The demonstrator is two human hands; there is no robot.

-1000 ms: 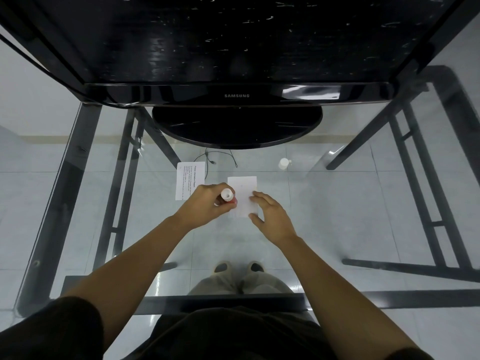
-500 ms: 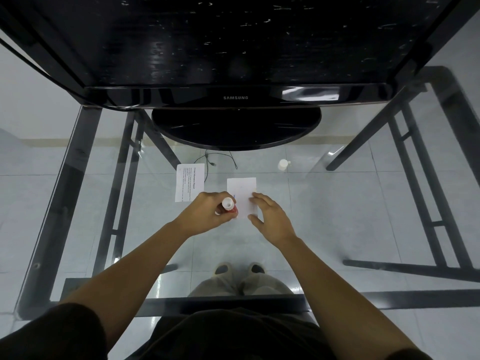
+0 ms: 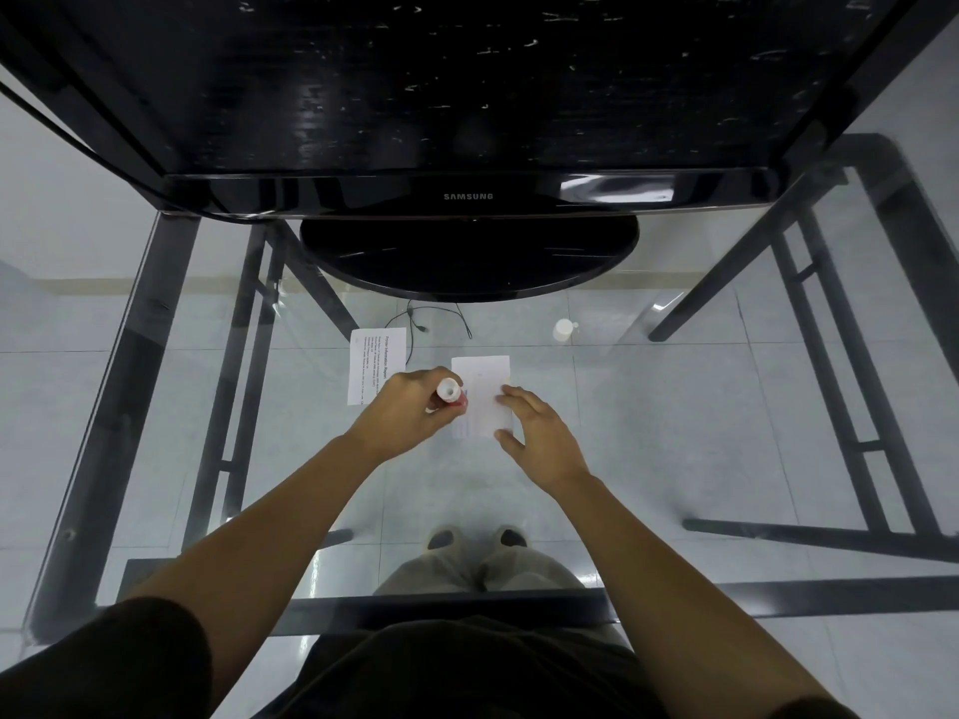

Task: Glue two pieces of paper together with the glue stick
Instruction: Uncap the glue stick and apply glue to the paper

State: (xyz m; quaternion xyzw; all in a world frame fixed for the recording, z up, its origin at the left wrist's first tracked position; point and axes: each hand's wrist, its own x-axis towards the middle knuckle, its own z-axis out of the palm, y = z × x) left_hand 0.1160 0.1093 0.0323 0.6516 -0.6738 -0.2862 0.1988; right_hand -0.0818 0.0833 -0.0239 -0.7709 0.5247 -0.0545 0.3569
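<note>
A small blank white paper [image 3: 482,386] lies flat on the glass table, just ahead of my hands. My left hand [image 3: 407,412] is shut on the glue stick [image 3: 449,394], a white tube with a red band, held tip down at the paper's left edge. My right hand [image 3: 537,433] rests with spread fingers on the paper's right and lower edge, pinning it. A second paper [image 3: 374,363], printed with text, lies to the left, partly under my left hand. The white glue cap [image 3: 563,329] stands farther back on the right.
A black Samsung monitor [image 3: 467,196] on a round stand [image 3: 467,251] fills the back of the glass table [image 3: 674,433]. A thin cable [image 3: 415,324] lies behind the papers. Black table frame bars run along both sides and the front edge [image 3: 467,609].
My left hand has slid the glue stick slightly along the left edge of the blank paper. My right hand has kept its place on the paper.
</note>
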